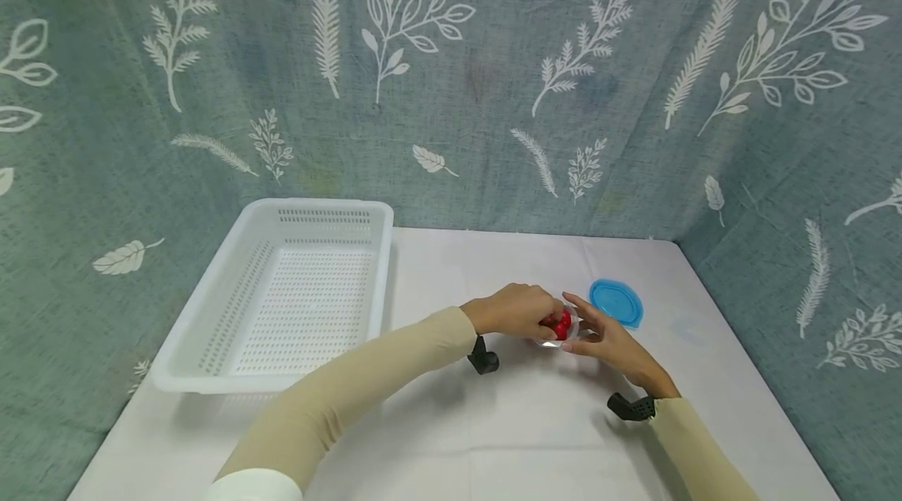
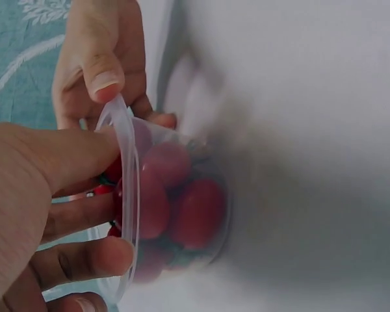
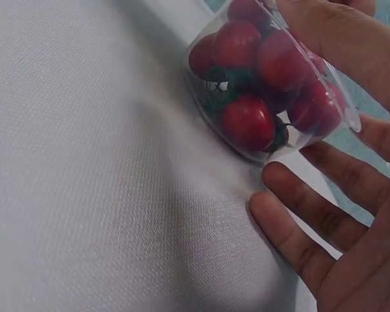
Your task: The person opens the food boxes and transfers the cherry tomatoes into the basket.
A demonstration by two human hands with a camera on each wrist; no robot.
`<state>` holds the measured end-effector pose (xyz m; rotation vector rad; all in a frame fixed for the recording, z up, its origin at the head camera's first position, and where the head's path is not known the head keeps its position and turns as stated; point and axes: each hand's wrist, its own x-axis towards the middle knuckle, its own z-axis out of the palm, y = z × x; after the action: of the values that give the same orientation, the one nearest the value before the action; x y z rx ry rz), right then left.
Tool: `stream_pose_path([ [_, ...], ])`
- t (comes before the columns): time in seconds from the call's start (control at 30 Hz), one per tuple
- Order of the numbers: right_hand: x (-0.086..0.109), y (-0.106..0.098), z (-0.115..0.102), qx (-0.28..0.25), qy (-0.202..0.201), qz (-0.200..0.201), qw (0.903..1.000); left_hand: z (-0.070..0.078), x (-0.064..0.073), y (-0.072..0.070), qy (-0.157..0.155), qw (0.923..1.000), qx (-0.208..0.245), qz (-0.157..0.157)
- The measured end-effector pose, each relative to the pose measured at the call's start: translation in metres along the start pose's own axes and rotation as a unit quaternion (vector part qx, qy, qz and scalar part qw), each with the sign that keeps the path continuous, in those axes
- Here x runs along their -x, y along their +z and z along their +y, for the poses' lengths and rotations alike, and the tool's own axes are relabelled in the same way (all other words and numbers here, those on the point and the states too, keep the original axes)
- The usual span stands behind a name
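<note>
A clear plastic tub (image 2: 214, 240) of red cherry tomatoes (image 3: 247, 123) with green stems stands on the white cloth. My left hand (image 1: 517, 310) reaches over its rim from the left. Its thumb and forefinger dip inside and pinch a tomato near the top, partly hidden by the fingers. On the other side my right hand (image 1: 615, 343) steadies the tub, thumb at the rim and fingers around the side; in the right wrist view two of its fingers (image 3: 279, 221) lie low beside the tub. A round blue lid (image 1: 616, 302) lies behind the right hand.
A large white perforated plastic basket (image 1: 384, 274) stands at the left of the table, with no contents visible. Grey-green cloth with white leaf prints (image 1: 437, 117) hangs at the back and both sides. White cloth (image 1: 493, 438) covers the table.
</note>
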<state>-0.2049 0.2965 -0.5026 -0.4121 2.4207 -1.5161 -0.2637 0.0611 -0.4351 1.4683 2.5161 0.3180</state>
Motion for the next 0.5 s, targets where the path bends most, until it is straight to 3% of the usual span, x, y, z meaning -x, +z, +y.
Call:
stream_pose_path([
  [0.3, -0.0009, -0.0002, -0.001, -0.01, 0.008, 0.006, 0.9999, 0.0036, -0.0043, 0.003, -0.015, 0.9992, 0.026, 0.025],
  [0.5, 0.0006, -0.0006, 0.0007, -0.013, 0.015, 0.008, 0.9998, 0.0029, -0.0076, 0.0065, -0.011, 0.9966, 0.074, 0.033],
])
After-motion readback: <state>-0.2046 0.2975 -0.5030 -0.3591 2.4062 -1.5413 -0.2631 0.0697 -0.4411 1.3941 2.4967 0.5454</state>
